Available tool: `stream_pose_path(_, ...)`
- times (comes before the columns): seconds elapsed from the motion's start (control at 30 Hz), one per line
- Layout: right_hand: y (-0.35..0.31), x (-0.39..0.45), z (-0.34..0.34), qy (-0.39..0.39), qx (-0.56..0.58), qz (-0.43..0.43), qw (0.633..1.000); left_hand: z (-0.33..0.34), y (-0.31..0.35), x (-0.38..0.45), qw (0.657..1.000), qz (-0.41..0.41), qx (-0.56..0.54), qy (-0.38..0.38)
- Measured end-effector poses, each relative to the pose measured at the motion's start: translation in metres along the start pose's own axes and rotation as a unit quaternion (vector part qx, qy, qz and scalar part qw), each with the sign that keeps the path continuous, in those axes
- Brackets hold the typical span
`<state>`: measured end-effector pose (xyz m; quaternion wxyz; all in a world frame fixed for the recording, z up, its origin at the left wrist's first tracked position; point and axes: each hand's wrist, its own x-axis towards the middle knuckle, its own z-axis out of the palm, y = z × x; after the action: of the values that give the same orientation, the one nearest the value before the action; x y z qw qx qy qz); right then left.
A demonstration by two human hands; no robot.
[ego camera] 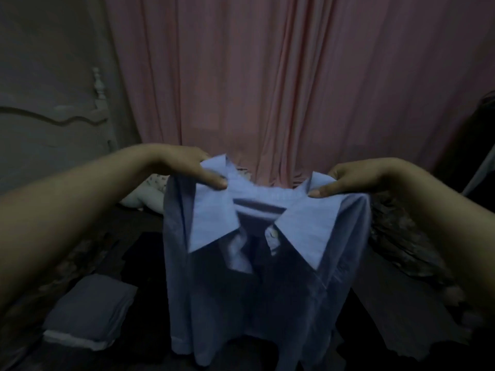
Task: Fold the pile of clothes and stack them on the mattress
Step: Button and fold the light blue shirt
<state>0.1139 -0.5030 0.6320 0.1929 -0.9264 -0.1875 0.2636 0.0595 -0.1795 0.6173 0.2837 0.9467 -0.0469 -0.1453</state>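
Observation:
A light blue collared shirt (254, 285) hangs in the air in front of me, collar towards me and its body dropping down over the dark mattress (375, 317). My left hand (198, 170) pinches the shirt's left shoulder beside the collar. My right hand (348, 180) pinches the right shoulder at the same height. A small stack of folded clothes (91, 314), grey on top with a white piece beneath, lies on the mattress at the lower left. The shirt's lower hem hides part of the mattress.
Pink curtains (281, 76) hang behind the bed. A pale carved headboard (53, 124) stands at the left. A white patterned pillow (150, 191) lies behind the shirt. A dark patterned blanket (401, 236) is bunched at the right.

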Motion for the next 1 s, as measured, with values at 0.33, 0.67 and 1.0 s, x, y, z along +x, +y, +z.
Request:
stream_pose_path(0.33, 0.021, 0.050, 0.022, -0.128, 0.064, 0.028, 0.989, 0.008, -0.020, 0.041, 0.990, -0.088, -0.018, -0.104)
stream_pose_path(0.67, 0.095, 0.234, 0.093, 0.103, -0.084, 0.095, 0.987, 0.111, -0.111, 0.194, 0.974, -0.107, 0.144, 0.140)
stream_pose_path(1.0, 0.176, 0.441, 0.187, 0.192, 0.114, 0.093, 0.970, 0.234, -0.239, 0.366, 0.920, -0.171, -0.314, 0.159)
